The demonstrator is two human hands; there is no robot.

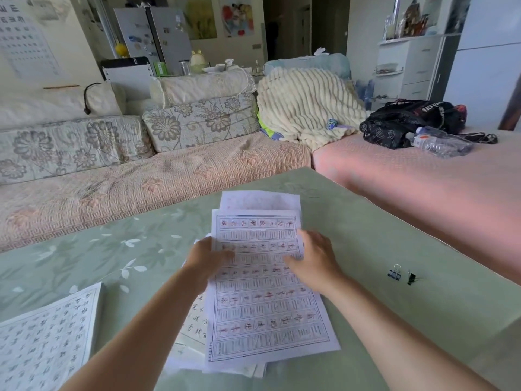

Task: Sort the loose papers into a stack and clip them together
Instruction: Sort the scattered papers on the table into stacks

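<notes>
Judging by the ragged pile of white printed paper sheets [262, 306] at frame centre, which my left hand [210, 259] and right hand [315, 263] press with flattish open fingers, I am mid-gathering: another white printed sheet [48, 342] lies lower left, and two small binder clips [394, 273] sit unused at right.

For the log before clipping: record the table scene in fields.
table: green flowered cloth
pile: centre, sheets askew, not squared
left hand: fingers on the top sheet at its left edge, thumb hidden
right hand: fingers resting on its right side
stray sheet: near left, apart from pile
clips: two, right of pile, untouched
clipped: no
</notes>
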